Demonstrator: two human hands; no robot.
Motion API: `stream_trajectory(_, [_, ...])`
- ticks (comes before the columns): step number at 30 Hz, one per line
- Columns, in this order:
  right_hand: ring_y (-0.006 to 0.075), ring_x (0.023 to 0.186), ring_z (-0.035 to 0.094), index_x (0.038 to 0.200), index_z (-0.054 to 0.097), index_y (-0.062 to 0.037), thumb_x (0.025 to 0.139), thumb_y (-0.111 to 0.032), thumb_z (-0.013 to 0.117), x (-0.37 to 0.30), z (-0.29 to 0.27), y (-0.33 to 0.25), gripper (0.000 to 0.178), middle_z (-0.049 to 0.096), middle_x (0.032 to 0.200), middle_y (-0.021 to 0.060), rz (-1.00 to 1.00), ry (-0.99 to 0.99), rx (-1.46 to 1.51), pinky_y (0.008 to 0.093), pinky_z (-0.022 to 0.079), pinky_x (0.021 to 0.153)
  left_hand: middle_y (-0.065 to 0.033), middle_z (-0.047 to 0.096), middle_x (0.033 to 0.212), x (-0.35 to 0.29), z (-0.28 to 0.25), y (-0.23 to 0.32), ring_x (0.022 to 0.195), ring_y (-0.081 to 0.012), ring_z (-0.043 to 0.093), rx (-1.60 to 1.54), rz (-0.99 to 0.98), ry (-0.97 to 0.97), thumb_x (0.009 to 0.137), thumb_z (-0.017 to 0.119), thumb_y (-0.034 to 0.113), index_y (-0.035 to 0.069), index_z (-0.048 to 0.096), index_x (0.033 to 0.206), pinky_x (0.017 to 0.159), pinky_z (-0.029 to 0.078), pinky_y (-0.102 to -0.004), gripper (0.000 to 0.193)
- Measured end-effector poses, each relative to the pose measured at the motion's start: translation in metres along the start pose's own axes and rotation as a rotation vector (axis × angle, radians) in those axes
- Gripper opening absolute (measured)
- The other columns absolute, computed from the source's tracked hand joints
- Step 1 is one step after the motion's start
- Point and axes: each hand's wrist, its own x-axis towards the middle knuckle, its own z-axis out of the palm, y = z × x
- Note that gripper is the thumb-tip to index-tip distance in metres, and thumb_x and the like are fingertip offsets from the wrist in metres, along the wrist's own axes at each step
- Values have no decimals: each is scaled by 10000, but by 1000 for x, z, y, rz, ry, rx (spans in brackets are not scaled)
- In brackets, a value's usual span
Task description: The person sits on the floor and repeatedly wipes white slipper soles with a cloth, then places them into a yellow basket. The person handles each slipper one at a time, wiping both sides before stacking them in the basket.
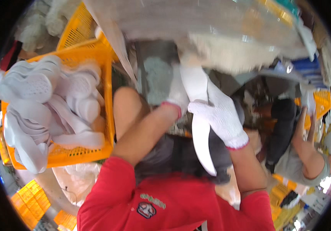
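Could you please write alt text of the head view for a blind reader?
A white-gloved right hand grips a long, curved white piece, with the blurred, gloved left hand close beside it. An orange crate heaped with white, shoe-like pieces is at left; another person, at right.

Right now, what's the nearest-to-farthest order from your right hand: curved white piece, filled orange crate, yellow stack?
1. Curved white piece: in the right hand.
2. Filled orange crate: to its left.
3. Yellow stack: lower left, head view.
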Motion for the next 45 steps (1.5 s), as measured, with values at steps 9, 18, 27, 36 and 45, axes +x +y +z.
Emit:
stream_trajectory(9, [337, 680, 686, 1014, 707, -10, 897, -162, 691, 25, -1, -4, 192, 695, 991, 167, -362, -294, -1087, 425, 576, 606, -177, 721, 1253, 66, -52, -18, 1140, -339, 693, 1300, 94, 319, 1146, 446, 453, 25, 614, 1383, 971, 564, -430, 517])
stream_trajectory(18, [232, 1121, 746, 1398, 680, 53, 891, -234, 790, -130, -60, 101, 592, 778, 1253, 117, 330, 134, 341, 366, 589, 1010, -119, 747, 1292, -10, -27, -36, 1220, -261, 698, -304, -265, 59, 1154, 458, 529, 61, 674, 1390, 1116, 534, -390, 567])
stream_trajectory(27, [298, 1148, 738, 1382, 701, 29, 967, -198, 732, -98, -113, 100, 474, 774, 1254, 180, 107, 185, -388, 400, 572, 1031, -166, 741, 1231, -56, 8, 41, 1140, -277, 691, 1076, -20, -143, 1139, 496, 481, 49, 686, 1325, 1080, 520, -404, 507])
stream_trajectory(36, [356, 1179, 736, 1413, 723, -32, 1021, -375, 751, -283, -198, 221, 522, 770, 1280, 239, 460, 72, -1080, 433, 550, 1068, -194, 689, 1020, -236, 29, 332, 928, -299, 692, 2211, 1334, 1491, 1002, 735, 279, -6, 712, 1136, 836, 573, -398, 316])
stream_trajectory(45, [351, 1197, 731, 1412, 700, 50, 1087, -330, 706, -193, -125, 122, 500, 771, 1292, 236, 6, 145, -848, 408, 564, 1043, -142, 733, 942, -317, 39, 294, 876, -274, 723, 1627, 936, 726, 1046, 645, 207, 58, 736, 987, 819, 565, -398, 185])
